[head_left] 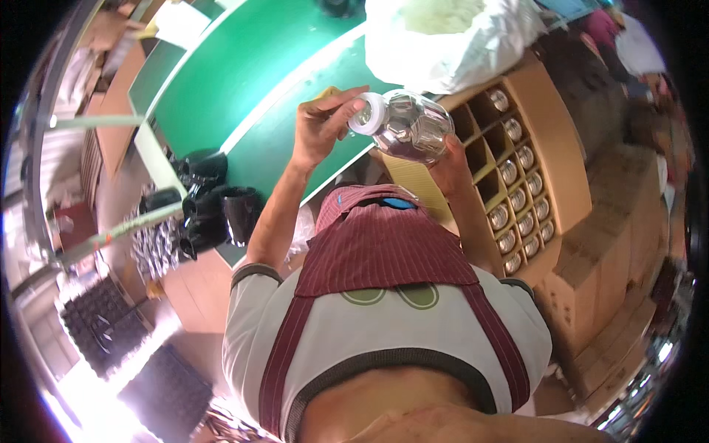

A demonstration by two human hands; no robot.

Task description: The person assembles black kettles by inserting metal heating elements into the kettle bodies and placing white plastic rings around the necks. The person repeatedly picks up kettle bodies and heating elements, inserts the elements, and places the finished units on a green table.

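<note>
- While the clear glass jar (417, 127) is held tilted in the air above the green surface (244, 74), its mouth points toward the person's left and carries a white cap (367, 113).
- Left hand (323, 125): fingers closed narrowly on the cap, thumb and forefinger pinching its rim.
- Right hand (445, 164): cupped under the jar body from below and behind, bearing its weight; most of the fingers are hidden by the glass.
- Judged step: seating or turning the cap on the jar mouth. To do it well, keep the right hand steady as the fixed support, align the cap square to the neck, and rotate with the left fingertips only. A cocked cap would likely bind.
- Keep the jar over the surface, not over the gap beside it, since the glass looks smooth and could slip.
- Just right of the jar stands a cardboard divider box (517, 184); its cells hold a row of similar jars, with several upper cells open.
- Beyond the jar lies a white plastic bag (443, 44). Black moulded parts (214, 207) are heaped at the surface's left end.
</note>
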